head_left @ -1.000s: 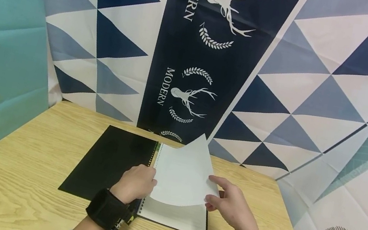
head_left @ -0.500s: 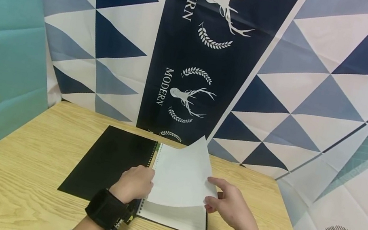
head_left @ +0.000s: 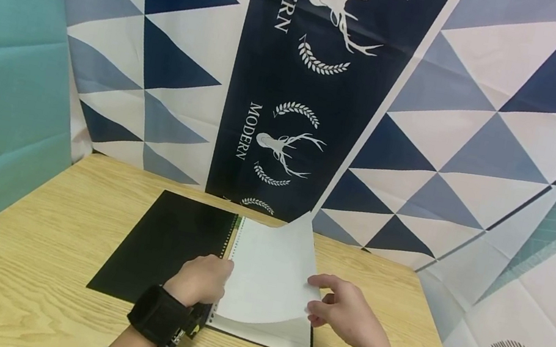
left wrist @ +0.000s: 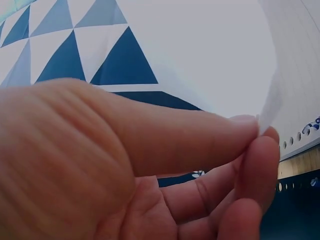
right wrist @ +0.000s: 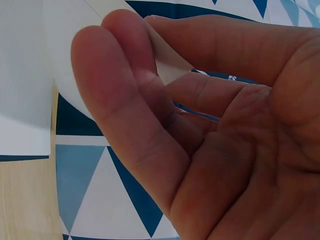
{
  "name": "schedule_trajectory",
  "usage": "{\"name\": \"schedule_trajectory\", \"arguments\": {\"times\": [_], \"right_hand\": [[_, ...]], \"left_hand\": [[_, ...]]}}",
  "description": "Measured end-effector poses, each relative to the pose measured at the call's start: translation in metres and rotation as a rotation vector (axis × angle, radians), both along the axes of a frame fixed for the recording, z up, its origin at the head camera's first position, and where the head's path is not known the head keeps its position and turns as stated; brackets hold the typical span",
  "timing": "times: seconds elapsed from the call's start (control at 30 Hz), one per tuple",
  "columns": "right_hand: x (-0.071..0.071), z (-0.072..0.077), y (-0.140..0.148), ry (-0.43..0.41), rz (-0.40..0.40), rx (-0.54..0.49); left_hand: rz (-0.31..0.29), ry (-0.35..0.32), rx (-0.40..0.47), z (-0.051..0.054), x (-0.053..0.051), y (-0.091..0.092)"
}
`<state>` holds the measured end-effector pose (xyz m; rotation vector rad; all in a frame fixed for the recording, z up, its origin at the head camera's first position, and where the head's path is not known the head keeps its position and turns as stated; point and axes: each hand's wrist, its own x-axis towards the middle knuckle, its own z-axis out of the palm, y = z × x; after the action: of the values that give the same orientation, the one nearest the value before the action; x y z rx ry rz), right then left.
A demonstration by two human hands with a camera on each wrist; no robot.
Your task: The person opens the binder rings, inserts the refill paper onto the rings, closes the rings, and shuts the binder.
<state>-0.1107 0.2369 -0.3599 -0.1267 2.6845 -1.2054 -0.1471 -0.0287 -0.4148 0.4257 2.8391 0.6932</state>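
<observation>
A spiral notebook lies open on the wooden table, its black cover (head_left: 171, 241) to the left and a white page (head_left: 277, 336) to the right. Over that page a white sheet of paper (head_left: 268, 277) is held raised and bowed, its far right corner turned up. My left hand (head_left: 203, 278) pinches the sheet's left edge beside the binding, thumb against index finger (left wrist: 257, 165) in the left wrist view. At the right edge, my right hand (head_left: 345, 312) pinches the sheet between thumb and fingers. Whether the sheet is attached at the binding cannot be told.
The wooden table (head_left: 40, 224) extends around the notebook on both sides. A patterned cloth wall (head_left: 295, 77) stands right behind the table's far edge. A teal cloth (head_left: 0, 69) hangs at the left.
The sheet has come down a little toward the page and nearer to me, its near edge lower. Both hands have moved down slightly with it and still pinch its edges.
</observation>
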Motion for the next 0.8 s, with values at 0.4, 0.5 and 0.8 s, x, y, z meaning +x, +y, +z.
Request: {"name": "schedule_trajectory", "arguments": {"times": [0.4, 0.5, 0.8], "right_hand": [[0.0003, 0.0006, -0.0001, 0.01, 0.023, 0.004], [0.0008, 0.001, -0.0005, 0.01, 0.027, 0.007], [-0.0003, -0.0004, -0.0004, 0.01, 0.038, 0.018]], "left_hand": [[0.008, -0.011, 0.012, -0.0025, 0.0, -0.0009], [0.016, -0.017, 0.011, -0.003, 0.0001, -0.0002], [0.0, -0.014, -0.046, -0.0044, -0.0009, 0.0001]]}}
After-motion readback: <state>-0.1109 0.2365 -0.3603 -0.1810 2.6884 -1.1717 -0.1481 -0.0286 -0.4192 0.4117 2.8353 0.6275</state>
